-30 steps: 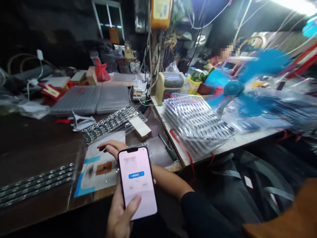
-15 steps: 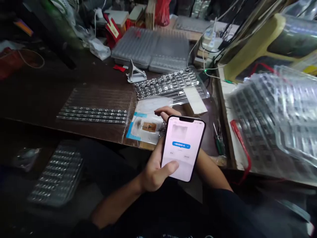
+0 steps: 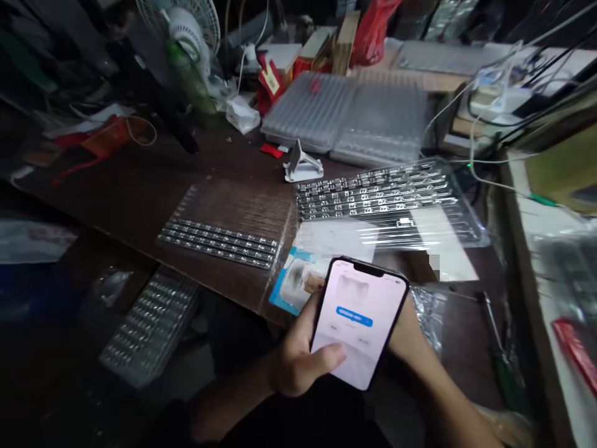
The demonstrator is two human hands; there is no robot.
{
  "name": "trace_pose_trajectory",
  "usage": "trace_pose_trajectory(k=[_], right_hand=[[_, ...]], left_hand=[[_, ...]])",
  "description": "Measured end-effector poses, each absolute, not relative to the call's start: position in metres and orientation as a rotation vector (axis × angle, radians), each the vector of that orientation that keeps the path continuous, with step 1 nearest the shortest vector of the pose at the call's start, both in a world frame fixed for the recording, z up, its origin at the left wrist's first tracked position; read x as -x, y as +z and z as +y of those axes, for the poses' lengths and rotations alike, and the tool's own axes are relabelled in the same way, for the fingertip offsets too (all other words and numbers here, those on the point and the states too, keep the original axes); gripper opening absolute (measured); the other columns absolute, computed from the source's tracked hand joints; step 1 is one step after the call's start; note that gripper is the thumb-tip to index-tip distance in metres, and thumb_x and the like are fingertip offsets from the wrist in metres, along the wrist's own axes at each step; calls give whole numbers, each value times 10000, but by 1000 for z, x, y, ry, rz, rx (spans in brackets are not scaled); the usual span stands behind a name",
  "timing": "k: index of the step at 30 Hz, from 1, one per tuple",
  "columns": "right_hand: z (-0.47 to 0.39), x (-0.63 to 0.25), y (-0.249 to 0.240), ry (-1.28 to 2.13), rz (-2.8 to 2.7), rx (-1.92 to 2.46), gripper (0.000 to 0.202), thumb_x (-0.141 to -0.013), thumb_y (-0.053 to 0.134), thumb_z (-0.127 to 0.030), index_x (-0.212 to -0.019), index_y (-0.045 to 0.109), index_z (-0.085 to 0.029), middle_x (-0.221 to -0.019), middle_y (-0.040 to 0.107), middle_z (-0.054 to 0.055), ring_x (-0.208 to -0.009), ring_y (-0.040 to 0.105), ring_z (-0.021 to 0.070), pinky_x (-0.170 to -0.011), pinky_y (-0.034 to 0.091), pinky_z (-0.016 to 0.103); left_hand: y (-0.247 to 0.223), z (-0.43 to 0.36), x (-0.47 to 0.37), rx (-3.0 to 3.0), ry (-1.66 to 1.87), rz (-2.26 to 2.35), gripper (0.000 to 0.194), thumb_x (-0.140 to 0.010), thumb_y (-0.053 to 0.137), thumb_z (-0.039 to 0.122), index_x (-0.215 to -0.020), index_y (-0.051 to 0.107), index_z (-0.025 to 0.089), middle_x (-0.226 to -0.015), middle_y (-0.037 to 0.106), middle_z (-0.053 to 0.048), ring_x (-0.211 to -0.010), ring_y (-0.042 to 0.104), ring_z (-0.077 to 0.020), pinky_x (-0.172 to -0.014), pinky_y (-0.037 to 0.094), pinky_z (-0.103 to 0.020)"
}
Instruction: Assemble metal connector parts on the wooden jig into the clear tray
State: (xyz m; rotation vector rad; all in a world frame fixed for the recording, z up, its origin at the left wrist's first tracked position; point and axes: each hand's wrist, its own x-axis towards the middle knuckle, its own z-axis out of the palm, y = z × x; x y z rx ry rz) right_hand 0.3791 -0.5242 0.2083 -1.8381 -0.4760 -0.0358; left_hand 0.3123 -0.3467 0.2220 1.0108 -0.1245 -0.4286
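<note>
My left hand (image 3: 301, 361) is wrapped round a smartphone (image 3: 357, 330), its thumb lying over the lower part of the lit screen. A blue bar stands out mid-screen; the text is too small to read. Behind the phone is my right hand (image 3: 405, 323), only its wrist side showing; its fingers are hidden. Just beyond the phone lies a white pad with blue tape (image 3: 289, 286), partly covered by it. A clear tray of metal parts in rows (image 3: 373, 193) rests further back, with a pale strip (image 3: 445, 242) across its right end.
Another clear tray with metal rows (image 3: 219, 242) lies on the dark table to the left. A white phone stand (image 3: 303, 165), stacked clear trays (image 3: 303, 112) and a fan (image 3: 186, 28) are behind. A green-handled tool (image 3: 501, 354) lies at right. Below the table edge sits another filled tray (image 3: 149, 330).
The view has swung left, so the table things appear further right and the fan shows. The right fingers that showed past the phone are now hidden behind it. The left hand keeps its hold.
</note>
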Motion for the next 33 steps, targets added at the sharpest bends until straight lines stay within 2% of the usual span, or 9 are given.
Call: trace_pose_trajectory(k=[4,8,11,13,17,22,24,27,33], right_hand=[[-522,-382,215,-128,-537,1893,191,-912,545,-212,-742,625,-247,-680,635,9,-583,598,185,-527,464,298],[-521,-385,218,-149,-537,1913,231,-950,523,-225,-736,607,-240,-667,628,5,-578,585,170,-525,444,281],[-521,-384,218,-51,-451,1902,307,-997,490,-302,-724,616,-239,-664,626,6,-587,583,173,-545,448,288],[-520,-382,216,13,-358,1868,340,-1017,462,-388,-783,664,-247,-702,660,18,-635,614,193,-588,468,309],[-518,-376,207,135,-232,1704,416,-1003,429,-556,-1073,720,-267,-859,728,37,-739,658,232,-701,521,372],[-516,-372,201,268,-265,1585,458,-991,450,-573,-1282,639,-274,-1096,722,43,-734,643,198,-681,531,363],[-514,-372,203,275,-293,1578,438,-981,497,-547,-1317,603,-286,-1185,698,47,-735,636,181,-674,532,346],[-509,-373,207,267,-298,1559,454,-939,597,-505,-1332,559,-281,-1267,659,59,-841,653,190,-730,551,335],[-507,-376,206,235,-273,1503,425,-913,634,-479,-1253,539,-243,-1258,645,77,-873,651,180,-767,554,319]], left_hand=[[215,-341,-318,-970,-443,-106,717,-902,653,395,-1512,312,236,-1222,684,-169,-1164,665,-358,-1013,519,-558],[210,-336,-322,-950,-453,-134,696,-872,682,400,-1476,375,241,-1206,683,-157,-1154,669,-361,-1017,515,-573],[203,-332,-326,-960,-436,-112,645,-863,681,411,-1431,425,244,-1247,670,-150,-1169,661,-358,-1031,507,-569],[196,-330,-328,-988,-411,-75,642,-853,681,434,-1417,440,243,-1279,664,-138,-1202,644,-355,-1062,489,-561],[184,-329,-332,-1075,-274,8,616,-844,668,460,-1392,492,240,-1340,643,-113,-1255,608,-345,-1107,464,-538],[180,-333,-342,-1126,-161,20,490,-874,621,419,-1318,564,220,-1347,636,-102,-1273,585,-328,-1100,470,-489],[181,-335,-345,-1155,-126,4,461,-885,607,412,-1298,574,209,-1346,635,-98,-1279,577,-317,-1125,440,-476],[182,-338,-348,-1219,-90,-10,484,-888,602,433,-1311,566,201,-1369,621,-95,-1300,557,-311,-1147,412,-458],[186,-345,-351,-1193,-108,-16,446,-920,570,435,-1308,562,217,-1388,614,-80,-1307,557,-289,-1103,460,-418]])
